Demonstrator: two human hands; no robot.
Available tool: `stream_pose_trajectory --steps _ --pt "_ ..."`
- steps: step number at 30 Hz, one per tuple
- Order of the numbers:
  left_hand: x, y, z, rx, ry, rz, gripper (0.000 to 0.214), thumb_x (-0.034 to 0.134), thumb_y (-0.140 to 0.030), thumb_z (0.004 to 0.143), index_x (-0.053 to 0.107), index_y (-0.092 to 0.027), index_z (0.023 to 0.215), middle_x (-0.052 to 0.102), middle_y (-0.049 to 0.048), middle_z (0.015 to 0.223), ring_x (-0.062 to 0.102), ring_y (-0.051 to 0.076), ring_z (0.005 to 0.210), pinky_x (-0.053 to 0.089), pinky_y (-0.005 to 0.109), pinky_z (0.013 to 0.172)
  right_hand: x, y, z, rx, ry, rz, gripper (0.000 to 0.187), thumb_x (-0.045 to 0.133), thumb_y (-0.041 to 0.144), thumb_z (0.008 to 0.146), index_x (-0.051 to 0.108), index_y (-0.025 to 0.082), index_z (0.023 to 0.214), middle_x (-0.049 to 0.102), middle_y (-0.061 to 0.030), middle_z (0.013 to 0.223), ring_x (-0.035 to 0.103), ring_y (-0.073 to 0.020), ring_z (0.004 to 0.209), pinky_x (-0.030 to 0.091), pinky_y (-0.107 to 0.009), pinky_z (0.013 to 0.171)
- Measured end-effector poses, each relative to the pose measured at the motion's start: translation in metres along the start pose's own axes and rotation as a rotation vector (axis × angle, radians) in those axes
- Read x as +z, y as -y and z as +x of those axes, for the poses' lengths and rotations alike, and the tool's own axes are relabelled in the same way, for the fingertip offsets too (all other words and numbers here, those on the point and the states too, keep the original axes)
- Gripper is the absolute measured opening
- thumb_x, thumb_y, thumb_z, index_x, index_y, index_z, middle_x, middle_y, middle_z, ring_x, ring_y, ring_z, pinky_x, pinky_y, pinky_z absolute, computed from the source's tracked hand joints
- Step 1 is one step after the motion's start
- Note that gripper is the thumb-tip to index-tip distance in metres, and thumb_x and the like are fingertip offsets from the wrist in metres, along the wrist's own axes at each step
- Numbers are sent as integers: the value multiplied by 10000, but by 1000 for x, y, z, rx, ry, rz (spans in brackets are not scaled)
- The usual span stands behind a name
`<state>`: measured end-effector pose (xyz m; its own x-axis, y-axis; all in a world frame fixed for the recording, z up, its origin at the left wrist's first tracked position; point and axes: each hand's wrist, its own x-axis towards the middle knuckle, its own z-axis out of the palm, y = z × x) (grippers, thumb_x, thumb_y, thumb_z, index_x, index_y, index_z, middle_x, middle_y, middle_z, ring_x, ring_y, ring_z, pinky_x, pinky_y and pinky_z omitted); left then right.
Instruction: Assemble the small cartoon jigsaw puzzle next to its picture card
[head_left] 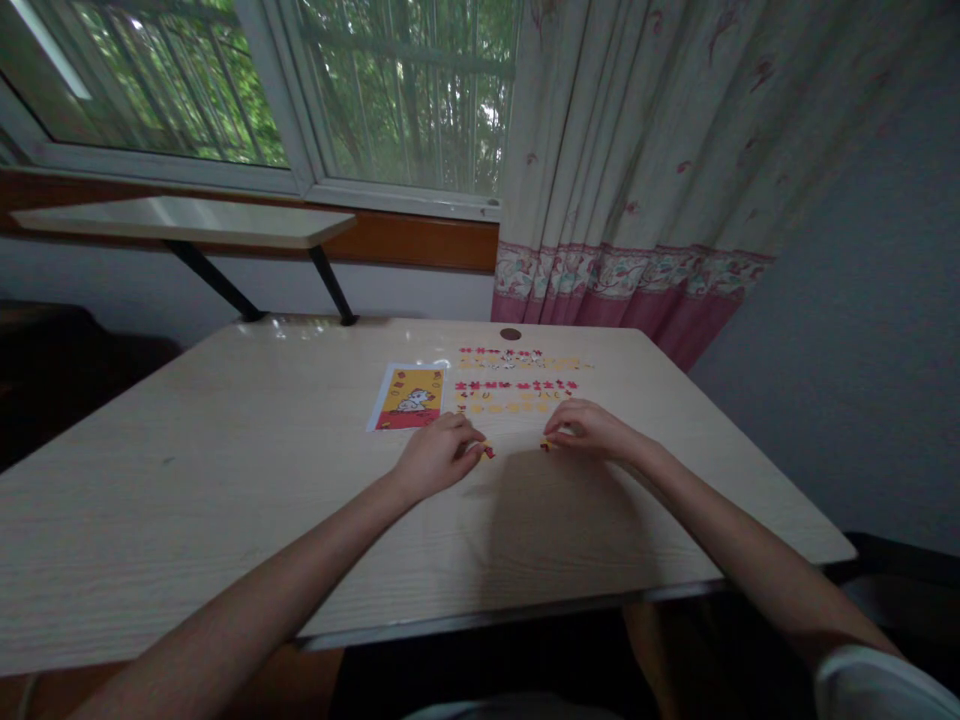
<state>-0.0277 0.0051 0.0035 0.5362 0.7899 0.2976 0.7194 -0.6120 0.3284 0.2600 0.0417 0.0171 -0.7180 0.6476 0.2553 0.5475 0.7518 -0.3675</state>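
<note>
Forearms (300,565): both bare, reaching over the near edge of the desk (225,470); pale sleeve (862,680) on the right one.
Left hand (435,457): fingers pinched on a small red-and-yellow piece (489,452), low over the desk.
Right hand (592,430): fingers pinched on a darker-marked piece (545,446), apart from the other.
Rows of pieces (491,386): red, yellow, white; beyond the hands.
Picture sheet (409,385): left of rows, white animal figure.

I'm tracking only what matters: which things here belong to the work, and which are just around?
Apparently in use: one piece at the left hand; another piece at the right hand; rows of small pieces; picture sheet.

Just around: raised shelf; curtain; window.
</note>
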Motion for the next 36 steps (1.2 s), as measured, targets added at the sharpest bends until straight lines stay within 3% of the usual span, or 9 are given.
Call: stream_pose_trajectory --steps 8,30,36 --pt "3 -2 -2 -6 4 42 225 538 -338 866 683 -188 953 613 54 818 564 188 795 452 294 692 18 -1 -14 24 -36 39 140 595 283 838 670 200 922 684 -54 901 602 -162 863 455 -307 802" --pt "0 -3 0 -24 28 -25 192 554 -321 858 666 -187 938 610 44 797 554 181 784 429 279 668 18 3 -8 90 -44 68 156 583 296 855 681 191 915 671 -65 915 585 -166 902 436 -318 841" --pt "-2 2 -1 -23 27 -33 257 527 -360 871 638 -183 1020 621 49 829 565 182 783 438 289 675 17 5 -8 85 -38 68 144 587 291 853 679 194 905 670 -61 912 581 -167 895 439 -322 840"
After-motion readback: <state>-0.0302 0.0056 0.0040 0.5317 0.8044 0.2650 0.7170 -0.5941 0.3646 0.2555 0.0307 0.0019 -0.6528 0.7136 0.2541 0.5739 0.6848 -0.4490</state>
